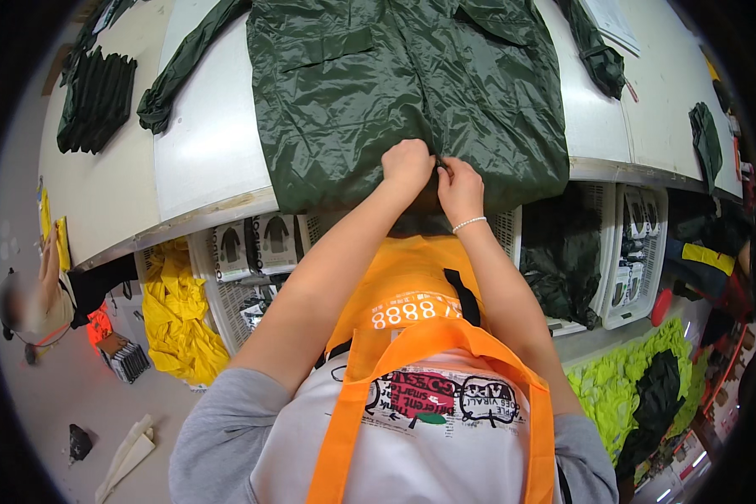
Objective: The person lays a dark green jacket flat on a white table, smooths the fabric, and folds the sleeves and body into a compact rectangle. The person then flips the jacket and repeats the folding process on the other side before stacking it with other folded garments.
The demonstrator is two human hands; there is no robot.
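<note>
A dark green, shiny raincoat [344, 92] lies spread on the white table, its hem hanging over the near edge. Both hands meet at the bottom of its front opening. My left hand [409, 165] is closed on the coat's front edge, knuckles up. Just to its right, my right hand [460, 186] pinches the same edge near the hem, a beaded bracelet on the wrist. The fingertips partly hide the bit of edge between them, so I cannot make out any fastener there. One sleeve [172, 92] stretches out to the left, the other sleeve [601, 67] to the right.
A stack of folded dark green garments [98, 101] sits at the table's left. Below the edge stand white crates [218, 294] with packaged garments, yellow fabric [176, 311] and a right-hand crate [634, 315]. Lime fabric [613, 395] lies lower right. A person [50, 294] is at far left.
</note>
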